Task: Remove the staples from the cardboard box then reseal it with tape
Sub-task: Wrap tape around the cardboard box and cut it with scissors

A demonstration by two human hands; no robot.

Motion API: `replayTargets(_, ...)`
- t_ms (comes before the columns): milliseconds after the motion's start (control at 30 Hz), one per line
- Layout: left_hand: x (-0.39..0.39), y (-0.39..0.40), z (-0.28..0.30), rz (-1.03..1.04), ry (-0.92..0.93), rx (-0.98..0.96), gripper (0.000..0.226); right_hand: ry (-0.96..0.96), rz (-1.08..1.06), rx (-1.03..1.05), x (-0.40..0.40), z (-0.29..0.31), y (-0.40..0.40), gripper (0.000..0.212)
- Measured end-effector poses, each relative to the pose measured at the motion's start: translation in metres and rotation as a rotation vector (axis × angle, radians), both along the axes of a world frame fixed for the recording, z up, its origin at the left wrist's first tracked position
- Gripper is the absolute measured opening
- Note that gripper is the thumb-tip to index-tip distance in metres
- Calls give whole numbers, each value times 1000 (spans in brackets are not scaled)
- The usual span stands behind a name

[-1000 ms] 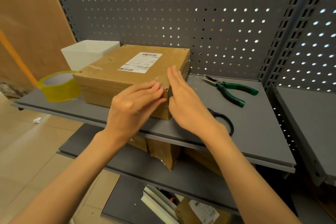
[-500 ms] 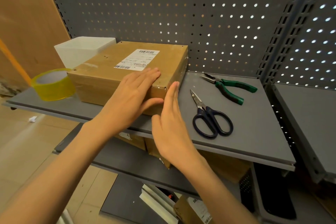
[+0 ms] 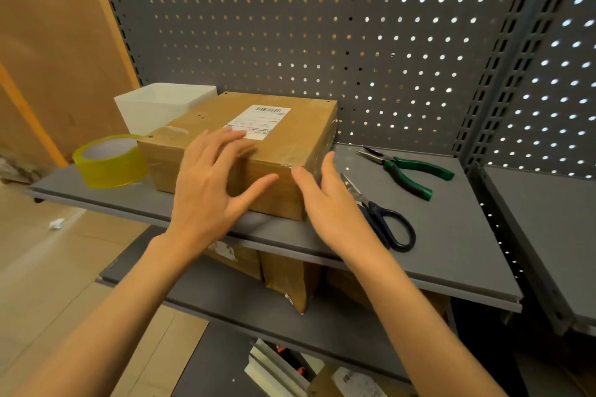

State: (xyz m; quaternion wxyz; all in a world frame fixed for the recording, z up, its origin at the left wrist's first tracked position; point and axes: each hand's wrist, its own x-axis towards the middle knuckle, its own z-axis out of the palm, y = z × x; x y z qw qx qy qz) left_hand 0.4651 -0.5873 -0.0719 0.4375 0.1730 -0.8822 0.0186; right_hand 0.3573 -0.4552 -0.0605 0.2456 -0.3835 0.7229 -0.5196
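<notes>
A closed cardboard box [image 3: 290, 135] with a white shipping label lies on the grey shelf [image 3: 451, 235], clear tape shining along its near right edge. My left hand [image 3: 213, 184] is spread over the box's near top edge, fingers straight and blurred, thumb out toward the front face. My right hand [image 3: 329, 203] is held flat beside the box's right front corner, fingers straight, thumb tip at the corner. Neither hand holds anything. A roll of yellowish tape [image 3: 109, 161] stands left of the box.
Dark-handled scissors [image 3: 383, 222] lie just right of my right hand, green-handled pliers [image 3: 409, 171] farther back right. A white plastic bin [image 3: 161, 106] stands behind the tape. Perforated panel behind; more boxes on the lower shelf [image 3: 290, 280].
My left hand has lifted off the box top and spread its fingers. My right hand has shifted slightly right, along the box's right corner. The view has pulled back.
</notes>
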Motion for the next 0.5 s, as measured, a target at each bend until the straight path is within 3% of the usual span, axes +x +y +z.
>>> replayTargets(133, 26, -40, 1, 147, 264, 385, 48, -164, -68, -34, -6, 6, -17, 84)
replayTargets(267, 42, -91, 10, 67, 586, 990, 37, -275, -167, 2, -13, 7, -34, 91)
replayTargets(333, 44, -114, 11, -3, 543, 1204, 35, -327, -198, 34, -15, 4, -40, 93)
replayTargets(400, 44, -126, 8, -52, 371, 1358, 42, -386, -210, 47, -13, 3, -42, 94)
replayTargets(500, 42, -128, 2, -71, 279, 1422, 61, -463, -206, -6, -11, 1, -43, 85)
